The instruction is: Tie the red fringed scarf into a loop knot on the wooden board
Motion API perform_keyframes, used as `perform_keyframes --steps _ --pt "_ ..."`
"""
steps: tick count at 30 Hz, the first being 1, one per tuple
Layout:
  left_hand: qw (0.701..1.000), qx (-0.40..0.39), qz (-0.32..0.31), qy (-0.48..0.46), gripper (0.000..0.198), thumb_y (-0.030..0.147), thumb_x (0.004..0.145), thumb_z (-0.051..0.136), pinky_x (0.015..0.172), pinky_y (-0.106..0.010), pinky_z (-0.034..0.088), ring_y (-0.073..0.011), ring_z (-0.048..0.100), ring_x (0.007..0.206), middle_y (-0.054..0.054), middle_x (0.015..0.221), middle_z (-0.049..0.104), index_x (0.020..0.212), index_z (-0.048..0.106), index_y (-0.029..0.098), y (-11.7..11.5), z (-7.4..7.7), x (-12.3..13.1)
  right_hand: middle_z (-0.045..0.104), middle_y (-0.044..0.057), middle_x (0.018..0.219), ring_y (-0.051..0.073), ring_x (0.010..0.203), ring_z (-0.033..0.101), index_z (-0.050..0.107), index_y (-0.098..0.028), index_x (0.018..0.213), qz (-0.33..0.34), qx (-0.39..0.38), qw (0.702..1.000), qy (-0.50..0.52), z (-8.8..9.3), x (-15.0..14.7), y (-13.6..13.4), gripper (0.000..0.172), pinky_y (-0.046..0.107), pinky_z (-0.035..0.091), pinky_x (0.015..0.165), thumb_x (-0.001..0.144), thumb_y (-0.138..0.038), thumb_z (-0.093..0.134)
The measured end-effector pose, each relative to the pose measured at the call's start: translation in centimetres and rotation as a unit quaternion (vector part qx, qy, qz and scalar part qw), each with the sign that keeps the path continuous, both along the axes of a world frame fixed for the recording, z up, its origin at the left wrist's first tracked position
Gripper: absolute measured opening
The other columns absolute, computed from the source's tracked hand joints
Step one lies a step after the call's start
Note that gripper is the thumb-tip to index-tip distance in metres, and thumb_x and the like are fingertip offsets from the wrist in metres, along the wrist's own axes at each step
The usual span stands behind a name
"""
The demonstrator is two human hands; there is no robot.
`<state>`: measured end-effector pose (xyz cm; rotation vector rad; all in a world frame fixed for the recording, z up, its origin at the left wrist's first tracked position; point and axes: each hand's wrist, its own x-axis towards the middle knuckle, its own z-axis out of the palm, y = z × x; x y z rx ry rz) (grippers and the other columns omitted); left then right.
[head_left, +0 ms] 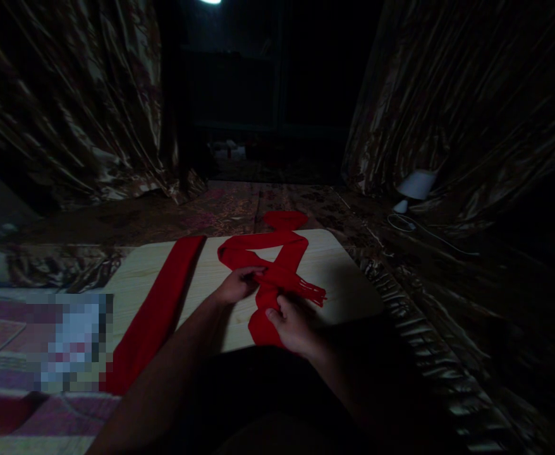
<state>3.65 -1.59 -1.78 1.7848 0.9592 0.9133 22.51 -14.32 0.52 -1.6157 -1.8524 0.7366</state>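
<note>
Dark cloth, probably my clothed lap, fills the foreground between two bare forearms. Just beyond, my right hand grasps the near part of a long, narrow, red fabric strip, thumb uppermost. My left hand, fingers partly curled, touches the strip's left side; whether it pinches the cloth I cannot tell. As I judge it, the crossed folds could slip out of line or twist if the two hands pull unevenly, and the loose red fringe could snag beneath a fold. Relative to my hands, the strip runs under and between them, then loops away across a pale, wood-grained, round-cornered board. Left of my left hand, well apart, a flat red fabric band crosses the same board. Past its far edge lies a bunched red cloth, on a brown patterned fabric cover. Farther right leans a small white-shaded lamp, before glossy, patterned brown curtains.
</note>
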Motion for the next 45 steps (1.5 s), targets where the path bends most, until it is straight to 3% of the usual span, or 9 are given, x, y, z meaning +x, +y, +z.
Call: perform_keyframes --steps 4,7,11,17,20,23,30,36,45 --pt "0.975 -0.023 0.206 -0.074 0.027 0.025 0.073 0.063 0.091 -0.037 0.051 -0.0241 0.068 0.099 -0.014 0.106 0.074 0.097 0.068 0.014 -1.8 0.5 0.0 0.07 0.007 0.105 0.023 0.104 0.063 0.063 -0.023 0.11 -0.056 -0.055 0.979 0.187 -1.6 -1.0 1.1 0.026 0.034 0.05 0.09 0.093 -0.039 0.053" --pt "0.937 -0.108 0.331 -0.025 0.025 0.038 0.08 0.064 0.076 -0.035 0.054 -0.0231 0.069 0.081 -0.013 0.089 0.074 0.091 0.065 0.016 -4.5 1.5 0.0 0.066 0.01 0.123 0.025 0.119 0.06 0.059 -0.021 0.124 -0.109 -0.103 0.916 0.373 -2.2 -1.1 1.7 0.044 0.037 0.049 0.099 0.086 -0.043 0.059" --pt "0.906 -0.337 0.194 -0.165 0.039 0.048 0.085 0.061 0.062 -0.031 0.055 -0.0201 0.069 0.067 -0.012 0.084 0.073 0.103 0.063 0.014 -7.9 3.1 0.2 0.065 0.01 0.127 0.025 0.122 0.059 0.058 -0.021 0.125 -0.098 -0.119 0.858 0.491 -1.8 -1.3 1.7 0.055 0.039 0.048 0.103 0.077 -0.046 0.067" --pt "0.849 -0.458 0.099 -0.246 0.031 0.045 0.081 0.064 0.056 -0.026 0.054 -0.0152 0.065 0.056 -0.003 0.07 0.068 0.097 0.065 0.018 -10.5 3.1 1.4 0.07 0.007 0.114 0.021 0.107 0.065 0.059 -0.022 0.107 0.006 -0.077 0.902 0.424 -0.2 -1.5 0.9 0.03 0.031 0.051 0.092 0.085 -0.042 0.06" --pt "0.871 -0.411 0.103 -0.249 0.023 0.038 0.073 0.067 0.046 -0.021 0.045 -0.0119 0.057 0.048 0.001 0.059 0.06 0.084 0.064 0.018 -10.7 2.5 1.9 0.071 0.003 0.089 0.019 0.085 0.066 0.058 -0.021 0.086 0.03 -0.055 0.964 0.257 0.5 -0.5 1.7 0.022 0.026 0.05 0.074 0.088 -0.043 0.058" --pt "0.898 -0.358 0.103 -0.233 0.018 0.034 0.07 0.067 0.042 -0.02 0.039 -0.011 0.054 0.047 0.001 0.057 0.059 0.076 0.062 0.018 -10.6 2.3 2.0 0.066 0.001 0.071 0.016 0.068 0.06 0.057 -0.021 0.075 -0.019 0.003 0.999 0.051 1.4 1.2 3.3 0.036 0.024 0.041 0.063 0.094 -0.05 0.05" --pt "0.911 -0.329 0.131 -0.211 0.029 0.032 0.063 0.079 0.065 -0.029 0.054 -0.0182 0.068 0.065 -0.004 0.07 0.07 0.083 0.065 0.016 -9.9 1.8 1.2 0.073 0.012 0.099 0.02 0.09 0.064 0.068 -0.017 0.096 -0.056 0.074 0.966 -0.24 2.5 5.0 8.3 0.022 0.027 0.04 0.076 0.089 -0.037 0.06" --pt "0.958 -0.207 0.201 0.001 0.021 0.028 0.067 0.074 0.047 -0.022 0.038 -0.0125 0.056 0.051 0.0 0.06 0.064 0.076 0.059 0.017 -8.9 2.1 -0.1 0.073 0.01 0.094 0.018 0.077 0.064 0.069 -0.018 0.094 -0.027 -0.018 0.97 -0.242 2.1 5.7 10.4 0.031 0.026 0.038 0.064 0.087 -0.048 0.063" --pt "0.949 -0.111 0.265 0.128 0.013 0.03 0.075 0.066 0.046 -0.022 0.034 -0.0139 0.055 0.05 0.0 0.061 0.066 0.079 0.057 0.022 -9.4 3.5 -1.0 0.073 0.005 0.099 0.015 0.081 0.063 0.067 -0.017 0.103 -0.052 -0.03 0.994 -0.089 0.3 5.8 11.8 0.023 0.023 0.041 0.067 0.083 -0.029 0.069"
